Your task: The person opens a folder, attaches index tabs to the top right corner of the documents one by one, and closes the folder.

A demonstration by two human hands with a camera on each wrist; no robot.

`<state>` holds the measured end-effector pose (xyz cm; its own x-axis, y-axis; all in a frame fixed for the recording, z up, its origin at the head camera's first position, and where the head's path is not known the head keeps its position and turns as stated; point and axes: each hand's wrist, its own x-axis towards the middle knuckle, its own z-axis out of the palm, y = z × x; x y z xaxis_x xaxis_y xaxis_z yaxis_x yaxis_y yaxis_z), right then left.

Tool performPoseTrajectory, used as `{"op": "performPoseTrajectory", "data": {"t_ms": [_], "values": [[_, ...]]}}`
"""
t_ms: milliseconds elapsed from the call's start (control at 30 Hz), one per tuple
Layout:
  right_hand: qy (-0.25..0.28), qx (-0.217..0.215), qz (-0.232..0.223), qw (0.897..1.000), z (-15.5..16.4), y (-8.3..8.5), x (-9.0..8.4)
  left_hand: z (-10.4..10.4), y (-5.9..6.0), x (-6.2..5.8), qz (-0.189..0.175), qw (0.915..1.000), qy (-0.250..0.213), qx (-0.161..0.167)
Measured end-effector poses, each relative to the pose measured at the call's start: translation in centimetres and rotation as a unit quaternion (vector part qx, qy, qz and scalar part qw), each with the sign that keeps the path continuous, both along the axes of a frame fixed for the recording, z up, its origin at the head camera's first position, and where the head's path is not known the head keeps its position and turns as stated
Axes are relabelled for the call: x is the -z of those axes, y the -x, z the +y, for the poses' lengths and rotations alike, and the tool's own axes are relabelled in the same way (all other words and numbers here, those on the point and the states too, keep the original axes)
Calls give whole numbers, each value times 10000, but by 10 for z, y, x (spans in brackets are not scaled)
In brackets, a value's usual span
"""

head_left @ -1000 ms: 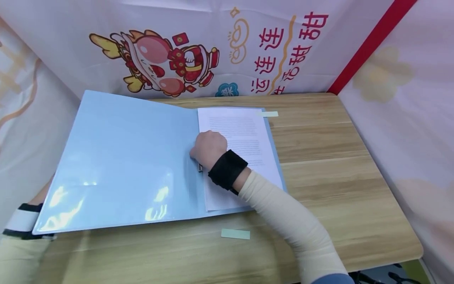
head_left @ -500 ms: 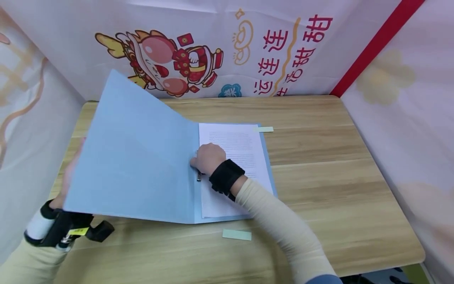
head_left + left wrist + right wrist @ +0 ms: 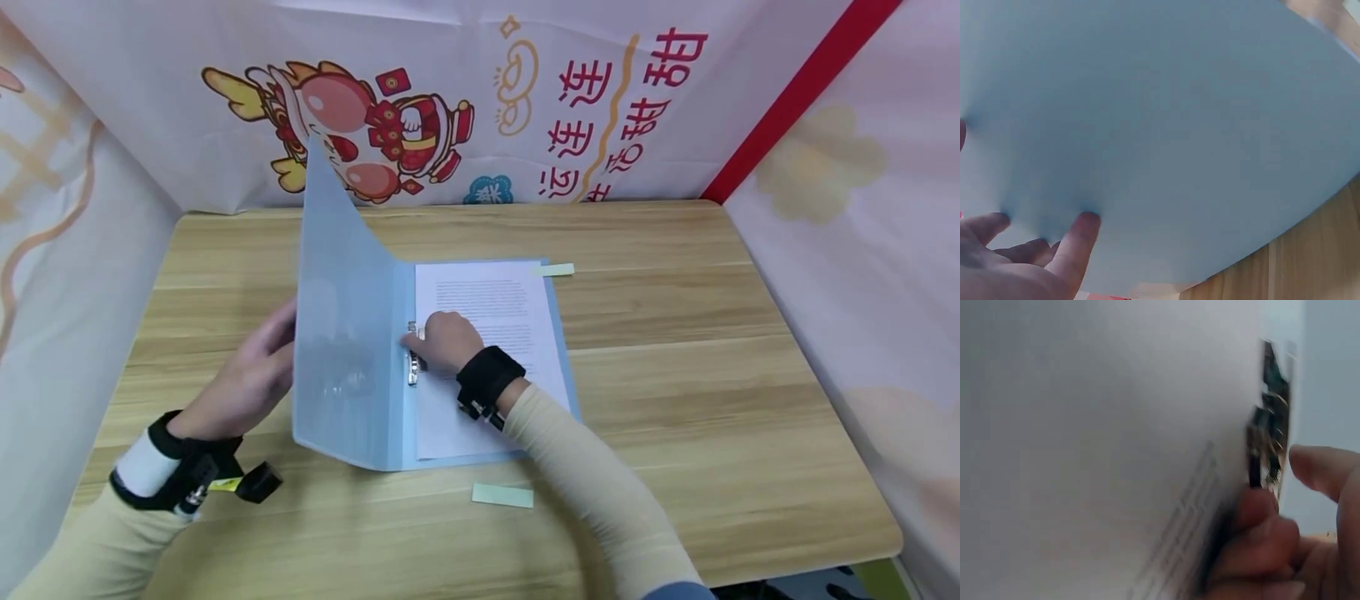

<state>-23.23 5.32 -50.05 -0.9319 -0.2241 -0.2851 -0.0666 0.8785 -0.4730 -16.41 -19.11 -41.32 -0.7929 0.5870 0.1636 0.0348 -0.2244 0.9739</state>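
A light blue folder (image 3: 345,333) lies open on the wooden table (image 3: 712,375), its front cover raised almost upright. My left hand (image 3: 255,371) is behind that cover, its straight fingers (image 3: 1079,240) pressing on the cover's outer face (image 3: 1179,125). A printed white sheet (image 3: 502,300) lies in the folder's right half. My right hand (image 3: 442,340) rests on the sheet's left edge with curled fingers (image 3: 1260,531) on the metal clip (image 3: 412,367) at the spine. In the right wrist view the clip (image 3: 1269,425) stands beside the paper (image 3: 1097,437).
One pale green sticky strip (image 3: 502,496) lies on the table just in front of the folder, another (image 3: 553,270) at the sheet's far right corner. Printed cloth walls (image 3: 450,100) close in the table at the back and on both sides.
The folder's cover has swung up from lying flat on the left to nearly upright, pushed by my left hand. My right hand has stayed at the clip.
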Motion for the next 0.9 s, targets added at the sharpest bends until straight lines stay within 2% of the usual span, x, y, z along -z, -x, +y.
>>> {"op": "performPoseTrajectory", "data": {"t_ms": [67,200,333,467,567,667,800,900], "values": [[345,-97,-290,9989,9,3,-3,5,0,0,158,9983,503,-255],[742,-214,-529,9956,32,5,-24,11,2,-1,347,9960,722,-384],[1105,-111,-347,9932,61,5,-58,13,4,-4,582,9950,735,-359],[1641,59,-144,9863,96,2,-92,18,7,-9,847,9904,999,-439],[2054,255,-14,9783,122,-2,-107,25,9,-11,1060,9824,1440,-536],[2366,483,58,9704,146,-7,-114,35,9,-9,1329,9695,1981,-571],[2588,786,-17,9627,168,-13,-116,51,12,-2,1578,9569,2409,-379],[2560,905,-137,9623,180,-16,-114,59,16,5,1666,9463,2770,-117]]}}
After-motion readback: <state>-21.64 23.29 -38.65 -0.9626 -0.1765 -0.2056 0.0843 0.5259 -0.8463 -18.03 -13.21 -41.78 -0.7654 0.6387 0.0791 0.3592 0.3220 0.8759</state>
